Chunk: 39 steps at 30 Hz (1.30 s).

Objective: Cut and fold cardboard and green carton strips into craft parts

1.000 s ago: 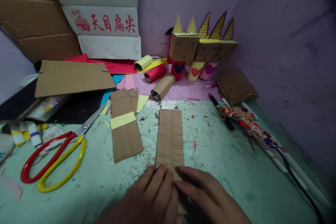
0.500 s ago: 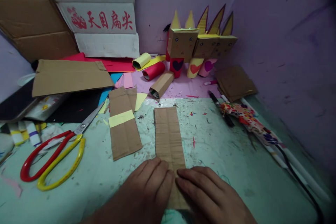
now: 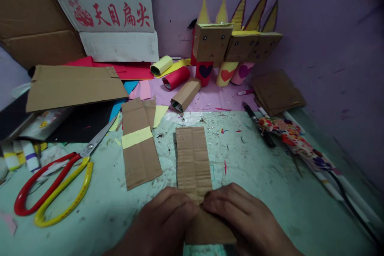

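Note:
A brown cardboard strip [image 3: 193, 160] with crease lines lies lengthwise in front of me. My left hand [image 3: 168, 218] is closed on its left edge, and my right hand [image 3: 243, 216] grips the right edge. Between them the near end bends at a crease, its flap tilted up; my thumbs are mostly hidden. Left of the strip lies another cardboard piece [image 3: 141, 168] with a pale yellow paper band [image 3: 137, 138] across it. Farther left rest large scissors [image 3: 73, 168] with one red and one yellow handle, blades partly apart.
Cardboard figures [image 3: 213, 46] with yellow spikes stand by the wall. Paper-covered tubes [image 3: 177, 79] lie before them. A flower-patterned glue gun [image 3: 294, 134] with a black cord and a black pen [image 3: 259, 125] are at right. A cardboard sheet [image 3: 76, 88] lies back left.
Both hands have curled tighter around the strip, and its near end has bent and lifted. The camera view has shifted slightly.

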Available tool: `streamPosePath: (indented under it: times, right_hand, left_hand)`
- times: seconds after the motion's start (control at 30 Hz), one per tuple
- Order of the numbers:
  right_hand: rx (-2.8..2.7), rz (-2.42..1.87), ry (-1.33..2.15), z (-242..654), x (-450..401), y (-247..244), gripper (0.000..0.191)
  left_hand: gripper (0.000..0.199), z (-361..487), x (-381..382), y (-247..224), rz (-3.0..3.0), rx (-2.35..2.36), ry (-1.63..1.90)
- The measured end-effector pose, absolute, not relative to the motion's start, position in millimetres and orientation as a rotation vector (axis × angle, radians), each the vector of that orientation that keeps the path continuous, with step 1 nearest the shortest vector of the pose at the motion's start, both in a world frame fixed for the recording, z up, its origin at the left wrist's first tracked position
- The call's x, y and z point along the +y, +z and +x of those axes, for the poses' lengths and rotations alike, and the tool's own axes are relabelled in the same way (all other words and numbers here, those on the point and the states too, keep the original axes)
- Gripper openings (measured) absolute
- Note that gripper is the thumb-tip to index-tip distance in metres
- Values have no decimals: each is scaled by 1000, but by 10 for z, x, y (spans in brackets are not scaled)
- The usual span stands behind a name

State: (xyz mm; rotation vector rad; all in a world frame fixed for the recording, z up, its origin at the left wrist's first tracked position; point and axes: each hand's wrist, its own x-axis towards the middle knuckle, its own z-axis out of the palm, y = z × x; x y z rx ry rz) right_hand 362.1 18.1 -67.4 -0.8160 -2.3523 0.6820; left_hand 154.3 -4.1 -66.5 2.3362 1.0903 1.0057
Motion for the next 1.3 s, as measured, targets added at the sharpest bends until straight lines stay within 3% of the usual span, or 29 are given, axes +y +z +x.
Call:
streamPosePath:
  times: [0.2,0.57,0.7,0.93,1.0,1.07,1.2,1.3]
  right_hand:
    - [-2303,-914,832,3650,217,-736,21]
    - [-2294,-1067,804,3521,292,-688,15]
    - [-2235,-1168,800,3484,313,-629,21]
    - [-2197,-1164,719,3467,267,-671,22]
    - [-2195,-1195,728,3461,272,-681,21]
    - [-2162,-1251,796,3449,283,-679,6]
    - [-2074,-1296,947,3434,296,-662,42]
    - [-2115,-1224,863,3440,316,-651,44]
  left_hand:
    - [21,1539,-35,-653,2361,1497,884]
    - [9,1565,-47,-644,2098,1708,717]
    - [23,1601,-47,-646,2071,1793,737]
    - [5,1586,-63,-651,2154,1721,834]
    - [11,1589,-50,-662,2155,1726,872]
    - [24,1603,-32,-670,2151,1758,903]
    - [48,1638,-18,-664,2147,1846,877]
    - [43,1654,-31,-663,2287,1871,865]
